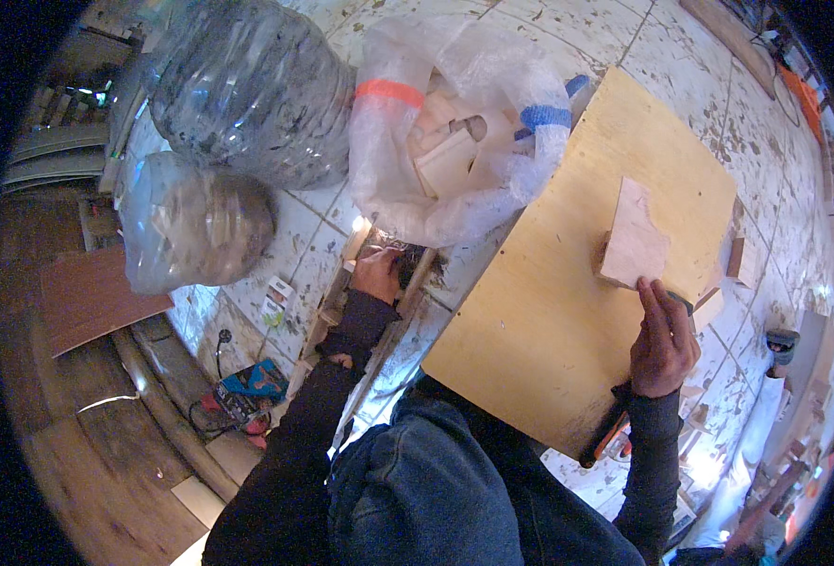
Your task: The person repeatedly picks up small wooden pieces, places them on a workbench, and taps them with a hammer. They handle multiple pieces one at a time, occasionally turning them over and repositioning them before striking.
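My right hand [664, 341] is at the lower edge of a flat pale pinkish piece [635, 236], apparently wood, with a curved notch in its right side. Its fingertips grip that lower edge, and the thumb is mostly hidden. The piece is over a large yellowish plywood board [530, 292] that lies slanted in front of me. My left hand [377, 274] reaches down into a narrow wooden tray [415, 275] holding small dark and shiny bits. Its fingers are curled, and what they hold, if anything, cannot be made out.
A clear plastic bag [473, 222] with pale cut pieces stands beyond the tray. Two more filled bags, one large [247, 94] and one small [195, 222], are at the left. A blue power tool [252, 389] lies near my left arm. Wood scraps [743, 262] lie right of the board.
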Available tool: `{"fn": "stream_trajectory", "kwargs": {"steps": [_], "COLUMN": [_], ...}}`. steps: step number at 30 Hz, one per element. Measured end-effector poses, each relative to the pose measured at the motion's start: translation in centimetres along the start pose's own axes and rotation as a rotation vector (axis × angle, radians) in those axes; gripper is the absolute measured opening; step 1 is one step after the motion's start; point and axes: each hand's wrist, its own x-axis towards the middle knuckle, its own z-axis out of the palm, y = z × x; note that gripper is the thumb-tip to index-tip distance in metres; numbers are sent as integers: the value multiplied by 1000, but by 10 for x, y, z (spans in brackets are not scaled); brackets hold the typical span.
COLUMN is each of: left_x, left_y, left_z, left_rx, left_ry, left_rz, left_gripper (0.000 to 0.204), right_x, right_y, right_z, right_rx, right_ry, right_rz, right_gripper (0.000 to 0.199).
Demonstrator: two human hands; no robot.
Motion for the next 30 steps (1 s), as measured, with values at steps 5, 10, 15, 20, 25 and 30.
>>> {"fn": "stream_trajectory", "kwargs": {"steps": [5,10,15,20,25,30], "left_x": [0,-2,-2,-5,-7,-7], "left_y": [7,24,25,13,10,8], "left_z": [-11,-38,-50,-54,-55,-57], "left_rx": [-34,-430,-647,-759,-842,-782], "left_ry": [29,62,62,71,72,35], "left_rz": [-48,-366,-515,-479,-477,-547], "left_gripper": [20,27,26,29,29,28], "right_x": [0,-1,-2,-3,-4,-4], "right_y": [2,4,4,4,5,5], "right_z": [0,0,1,2,4,4], "right_rx": [40,43,48,78,83,93], "right_ry": [21,35,39,39,50,55], "right_rz": [37,30,43,60,63,61], "right_gripper": [39,37,37,37,40,41]}}
